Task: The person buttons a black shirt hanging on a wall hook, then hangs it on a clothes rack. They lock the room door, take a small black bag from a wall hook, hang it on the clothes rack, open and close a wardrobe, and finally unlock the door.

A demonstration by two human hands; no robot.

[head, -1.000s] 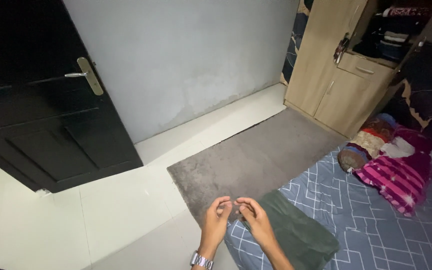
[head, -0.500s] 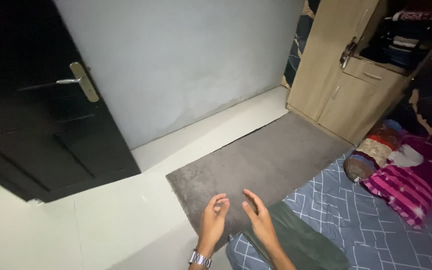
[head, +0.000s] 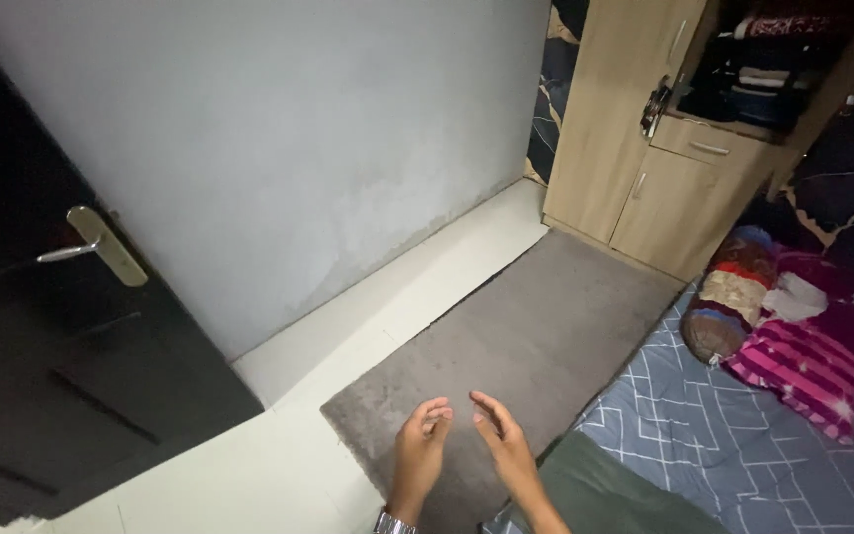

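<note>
Left hand [head: 419, 450] and right hand [head: 502, 447] held apart at bottom centre, fingers loosely curled, nothing pinched. Grey rug [head: 526, 336] spread directly beneath fingertips; green cloth [head: 605, 494] seen at lower right, beside right wrist.

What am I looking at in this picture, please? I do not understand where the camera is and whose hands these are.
The camera sits on a person's head and looks down, so the two bare hands at the bottom are that person's own. The left hand, with a watch at the wrist, and the right hand are open, close together, and hold nothing. They hover above a grey rug on the white floor. To the right lies a blue mattress with a green cloth, a striped pillow and a bolster. Beyond are a wooden wardrobe, a grey wall and a black door.
</note>
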